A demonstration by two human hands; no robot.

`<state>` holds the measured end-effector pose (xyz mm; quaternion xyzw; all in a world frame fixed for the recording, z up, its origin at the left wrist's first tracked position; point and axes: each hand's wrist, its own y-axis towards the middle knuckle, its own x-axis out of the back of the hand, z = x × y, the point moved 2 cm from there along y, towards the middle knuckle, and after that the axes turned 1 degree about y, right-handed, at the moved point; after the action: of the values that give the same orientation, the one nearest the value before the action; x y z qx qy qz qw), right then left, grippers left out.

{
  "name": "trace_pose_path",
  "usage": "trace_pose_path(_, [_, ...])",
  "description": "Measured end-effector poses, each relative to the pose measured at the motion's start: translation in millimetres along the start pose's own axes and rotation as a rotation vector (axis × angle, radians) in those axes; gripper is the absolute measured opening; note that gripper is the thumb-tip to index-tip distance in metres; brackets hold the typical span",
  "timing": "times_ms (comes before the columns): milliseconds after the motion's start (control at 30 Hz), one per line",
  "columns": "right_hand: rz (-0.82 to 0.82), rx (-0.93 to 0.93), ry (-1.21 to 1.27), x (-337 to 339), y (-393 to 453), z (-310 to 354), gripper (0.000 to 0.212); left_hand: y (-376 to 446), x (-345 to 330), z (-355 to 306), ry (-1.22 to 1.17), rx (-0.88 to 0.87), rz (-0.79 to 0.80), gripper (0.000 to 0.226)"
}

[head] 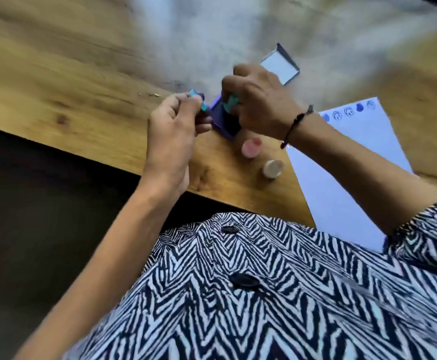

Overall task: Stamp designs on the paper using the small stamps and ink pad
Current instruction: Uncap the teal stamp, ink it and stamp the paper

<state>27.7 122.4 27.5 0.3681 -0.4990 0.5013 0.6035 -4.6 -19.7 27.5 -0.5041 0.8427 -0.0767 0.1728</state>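
Wood-grain table (69, 81) fills the upper half of the frame; we see its far part washed out by a pale, blurred glare, so nothing there can be read. At the bottom, a black-and-white zigzag shirt (277, 294) covers the frame's lower edge and hides the near table edge at centre. The white paper (342, 183) lies at right of centre, a flat sheet crossed by the right forearm and cut off below by the sleeve; along its upper edge we make out a row of small blue stamped marks (348, 112), their designs too smeared to identify. The right hand (261, 105), at centre, is curled knuckles-up, its fingertips closed on a teal stamp (231, 103) set down on the purple ink pad (224, 119); the hand hides most of the pad and stamp. A dark cord bracelet (295, 123) circles that wrist. The left hand (173, 126), just left of the pad, pinches a second small teal piece (198, 100) between thumb and fingers; we cannot tell its shape. Above the right hand lies the pad's open lid (281, 66), a shallow purple-rimmed tray. Below the pad stand a pink stamp (250, 148) and a beige stamp (273, 168), both short cylinders.
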Motion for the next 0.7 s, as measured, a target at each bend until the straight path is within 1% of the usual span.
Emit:
trace_pose_path(67, [0.031,0.012,0.085,16,3,-2,0.023,0,0,-5,-0.029,-0.003,0.008,0.018])
trace_pose_path(100, [0.01,0.009,0.139,29,6,-2,0.022,1,0,-9,-0.031,-0.013,0.015,0.019])
trace_pose_path(167, [-0.092,0.041,0.231,51,12,1,0.02,4,1,-14,-0.02,-0.033,0.021,0.02])
trace_pose_path(200, [-0.135,0.074,0.24,55,14,4,0.019,5,3,-15,-0.01,-0.038,0.021,0.02])
trace_pose_path(233, [-0.145,0.094,0.219,54,13,6,0.019,5,5,-15,-0.004,-0.035,0.021,0.02])
trace_pose_path(300, [-0.056,0.063,0.119,32,4,7,0.018,5,9,-14,-0.012,-0.024,0.014,0.019])
trace_pose_path(367, [0.026,0.011,0.076,7,-8,8,0.017,3,12,-11,-0.02,-0.013,0.012,0.02])
trace_pose_path(467, [0.003,-0.017,0.109,-1,-8,8,0.019,1,12,-4,0.003,0.001,0.023,0.018])
trace_pose_path(533, [-0.016,0.011,0.123,0,-5,3,0.021,1,8,-2,0.008,0.015,0.057,0.017])
trace_pose_path(600, [-0.015,-0.015,0.264,8,-7,-5,0.02,1,2,-6,0.006,0.003,0.095,0.018])
trace_pose_path(633, [-0.022,-0.073,0.38,15,-11,-11,0.02,1,-2,-9,0.007,-0.009,0.116,0.018])
trace_pose_path(700, [-0.117,-0.208,0.612,33,-24,-31,0.02,-2,-17,-16,0.028,-0.046,0.179,0.02])
